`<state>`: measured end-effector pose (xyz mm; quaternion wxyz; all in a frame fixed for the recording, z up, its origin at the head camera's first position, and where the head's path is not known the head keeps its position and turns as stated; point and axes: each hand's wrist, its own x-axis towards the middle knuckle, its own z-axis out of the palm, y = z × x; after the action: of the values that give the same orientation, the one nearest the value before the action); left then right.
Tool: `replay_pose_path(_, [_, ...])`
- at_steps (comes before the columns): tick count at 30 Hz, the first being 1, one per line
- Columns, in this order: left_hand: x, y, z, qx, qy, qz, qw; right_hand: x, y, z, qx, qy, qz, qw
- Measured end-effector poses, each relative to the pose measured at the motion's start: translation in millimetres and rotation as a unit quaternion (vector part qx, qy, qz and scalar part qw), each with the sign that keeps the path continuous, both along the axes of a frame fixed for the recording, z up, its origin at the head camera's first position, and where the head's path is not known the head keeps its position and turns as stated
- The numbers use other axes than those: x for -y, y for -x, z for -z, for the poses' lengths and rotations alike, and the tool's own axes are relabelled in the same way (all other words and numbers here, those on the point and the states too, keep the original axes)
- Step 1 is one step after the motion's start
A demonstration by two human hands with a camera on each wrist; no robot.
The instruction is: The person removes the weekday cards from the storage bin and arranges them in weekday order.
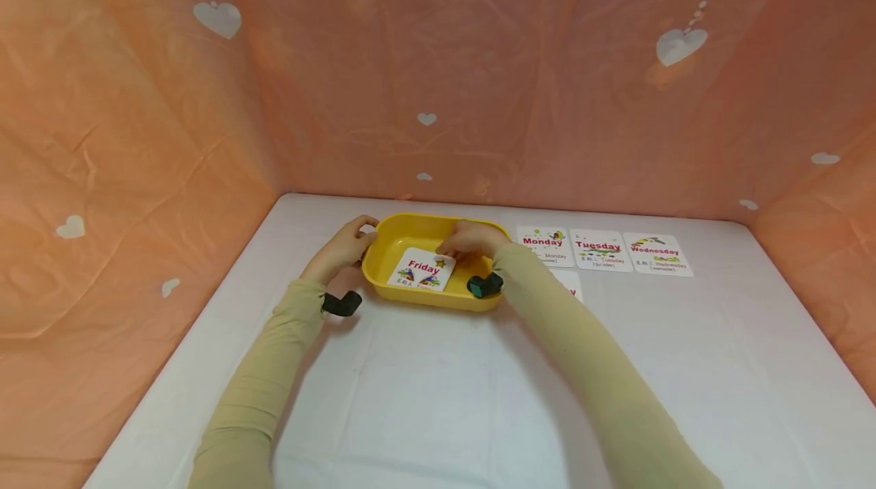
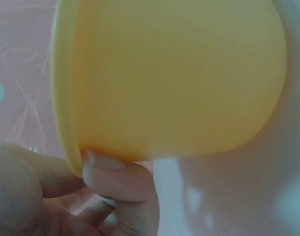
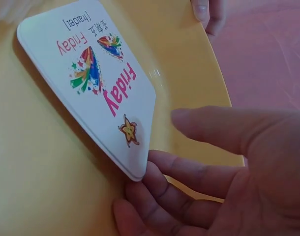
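Orange fabric [image 1: 479, 93] with pale hearts rises behind the yellow tray [image 1: 431, 300] and off to both sides of it. The white table [image 1: 411, 398] is under the tray, and two beige sleeves [image 1: 253, 405] reach toward it from the near side. At the tray's left end the left hand [image 1: 347, 246] pinches the rim between thumb and finger. Inside the tray's right half, the right hand [image 1: 475, 238] is loosely open, its fingers touching the star corner of the Friday card [image 1: 411, 272], its thumb held off. That card is face up inside the tray, left of those fingers. Right of the tray, running outward, sit the Monday card [image 1: 545, 247], Tuesday card [image 1: 602, 249] and Wednesday card [image 1: 658, 253]; nearer the viewer, also right of the tray, another card [image 1: 569, 281] is mostly hidden by the right sleeve
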<state>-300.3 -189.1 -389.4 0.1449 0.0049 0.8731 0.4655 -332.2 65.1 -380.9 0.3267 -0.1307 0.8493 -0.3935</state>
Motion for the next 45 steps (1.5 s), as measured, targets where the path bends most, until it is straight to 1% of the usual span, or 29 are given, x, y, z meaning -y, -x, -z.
replay_pose_path(5, [0.7, 0.6, -0.5, -0.003, -0.001, 0.001, 1.0000, -0.2, -0.2, -2.2, -0.016, -0.008, -0.030, 0.999])
replay_pose_path(9, [1.2, 0.4, 0.4, -0.002, 0.001, 0.000, 1.0000, 0.1, -2.0, -2.8, -0.029, -0.030, -0.027, 0.999])
replay_pose_path(10, [1.2, 0.3, 0.7, -0.001, 0.001, -0.001, 1.0000, 0.1, -2.3, -2.7, -0.038, -0.037, -0.026, 0.998])
replay_pose_path(13, [1.1, 0.2, 1.7, 0.001, -0.003, -0.002, 1.0000, 0.2, -2.5, -2.1, -0.062, -0.047, -0.015, 0.997])
replay_pose_path(16, [0.7, 0.3, 1.8, 0.001, -0.005, -0.003, 1.0000, -0.4, -2.4, -2.4, -0.076, -0.043, 0.000, 0.996])
replay_pose_path(21, [-0.4, 0.0, 0.6, 0.003, -0.004, -0.004, 1.0000, -2.4, -3.0, -6.7, -0.078, -0.037, 0.026, 0.996])
replay_pose_path(25, [-0.8, -0.3, -0.7, 0.005, -0.005, -0.006, 1.0000, -3.8, -3.1, -9.6, -0.087, -0.044, 0.030, 0.995])
replay_pose_path(27, [-0.9, -0.6, -1.3, 0.006, -0.006, -0.006, 0.9999, -4.5, -3.0, -9.4, -0.096, -0.044, 0.032, 0.994])
replay_pose_path(32, [-1.4, -2.1, -2.1, 0.006, -0.005, -0.006, 1.0000, -7.4, -3.3, -5.6, -0.104, -0.036, 0.057, 0.992])
replay_pose_path(39, [-1.0, -2.3, -1.6, 0.005, -0.008, 0.000, 1.0000, -14.5, -8.0, -8.2, -0.144, -0.024, 0.074, 0.987])
replay_pose_path(42, [-0.7, -1.4, -1.0, 0.005, -0.007, -0.002, 1.0000, -17.6, -8.7, -8.3, -0.140, -0.010, 0.088, 0.986])
replay_pose_path(45, [-0.7, -1.1, -0.2, 0.005, -0.005, -0.003, 1.0000, -20.6, -9.1, -8.3, -0.137, 0.003, 0.092, 0.986])
